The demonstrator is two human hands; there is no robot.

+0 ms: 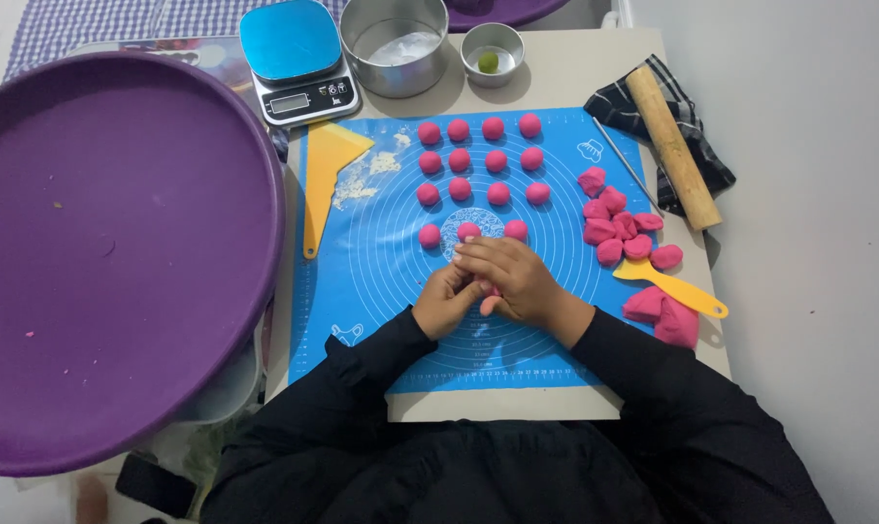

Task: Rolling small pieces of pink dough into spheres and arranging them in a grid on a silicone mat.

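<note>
My left hand (446, 299) and my right hand (510, 277) are cupped together over the middle of a blue silicone mat (381, 281). A pink dough piece (492, 290) shows between the palms, mostly hidden. Just beyond my fingers lie rows of several round pink dough balls (479, 160). The nearest ball (469, 231) sits at my right fingertips. To the right lies a heap of rough pink dough pieces (622, 225), and a larger pink lump (664, 312) rests at the mat's right edge.
A big purple tray (99, 252) fills the left. At the back stand a blue-topped kitchen scale (296, 60), a metal pot (397, 44) and a small metal bowl (492, 52). A yellow scraper (325, 175), a yellow spatula (670, 285) and a wooden rolling pin (672, 146) lie around the mat.
</note>
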